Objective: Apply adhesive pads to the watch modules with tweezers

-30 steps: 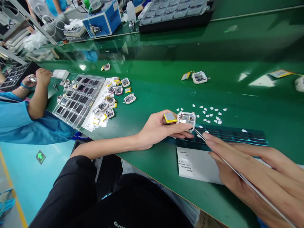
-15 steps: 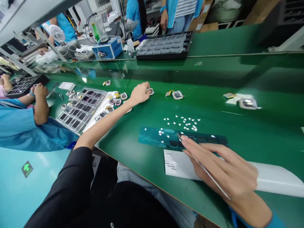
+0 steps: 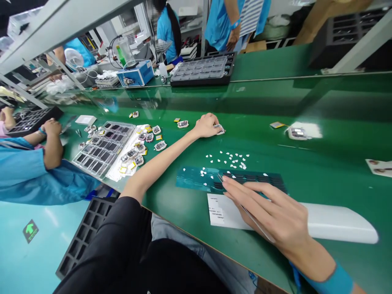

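Note:
My left hand (image 3: 208, 125) is closed on the edge of a small white-rimmed electronic device (image 3: 219, 130) lying on the green bench. Tweezers (image 3: 259, 224) are in my right hand (image 3: 272, 208), their tips over a teal sheet (image 3: 190, 179) with dark strips. Small white drop-shaped stickers (image 3: 233, 155) are scattered on this sheet and just beyond it. Left of my left hand lies another such device (image 3: 183, 124) with a yellow battery piece. A third device (image 3: 297, 133) sits at the right, its yellow battery (image 3: 277, 125) beside it.
White printed backing paper (image 3: 337, 220) lies under my right hand. Several devices (image 3: 139, 148) and a clear compartment tray (image 3: 105, 147) stand to the left, near a co-worker's arm (image 3: 52, 139). A black tray (image 3: 202, 71) and blue box (image 3: 136, 73) line the back.
My left hand has let go of one device and moved right to hold the neighbouring one. My right hand keeps the tweezers over the teal sheet. The view has shifted slightly.

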A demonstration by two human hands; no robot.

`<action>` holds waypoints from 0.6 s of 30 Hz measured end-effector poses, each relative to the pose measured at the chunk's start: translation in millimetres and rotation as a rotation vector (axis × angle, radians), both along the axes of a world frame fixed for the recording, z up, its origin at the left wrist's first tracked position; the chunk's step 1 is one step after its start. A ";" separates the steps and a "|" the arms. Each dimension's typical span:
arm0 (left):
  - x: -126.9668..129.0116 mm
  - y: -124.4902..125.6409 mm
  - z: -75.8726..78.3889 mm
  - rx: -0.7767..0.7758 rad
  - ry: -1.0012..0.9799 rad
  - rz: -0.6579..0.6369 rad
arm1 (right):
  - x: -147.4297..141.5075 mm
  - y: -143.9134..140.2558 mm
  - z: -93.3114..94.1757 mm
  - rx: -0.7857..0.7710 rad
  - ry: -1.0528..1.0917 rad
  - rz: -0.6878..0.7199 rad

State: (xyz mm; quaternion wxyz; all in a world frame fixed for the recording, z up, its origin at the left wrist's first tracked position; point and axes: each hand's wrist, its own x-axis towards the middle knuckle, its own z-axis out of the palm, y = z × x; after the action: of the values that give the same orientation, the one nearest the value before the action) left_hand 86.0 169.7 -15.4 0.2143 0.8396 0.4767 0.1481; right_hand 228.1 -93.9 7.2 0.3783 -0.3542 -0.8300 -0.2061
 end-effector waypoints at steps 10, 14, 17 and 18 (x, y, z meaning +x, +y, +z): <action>-36.6 -63.9 20.2 -0.005 -0.310 -0.079 | 4.0 2.2 -0.5 -0.080 0.073 0.029; -58.0 -122.7 19.7 -0.315 -0.694 -0.193 | 6.5 3.4 -3.5 -0.135 0.147 -0.024; -66.3 -162.5 19.2 -0.656 -0.872 -0.196 | 4.7 2.2 -7.0 -0.153 0.179 -0.113; -67.3 -173.2 19.4 -0.716 -0.913 -0.203 | 3.3 1.5 -7.9 -0.168 0.184 -0.140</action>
State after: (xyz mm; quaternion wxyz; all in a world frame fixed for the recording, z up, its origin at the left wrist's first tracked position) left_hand 18.6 -3.5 3.9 0.6812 0.6075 0.2736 0.3033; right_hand 231.4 -92.4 -0.7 0.4066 -0.4591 -0.7794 -0.1283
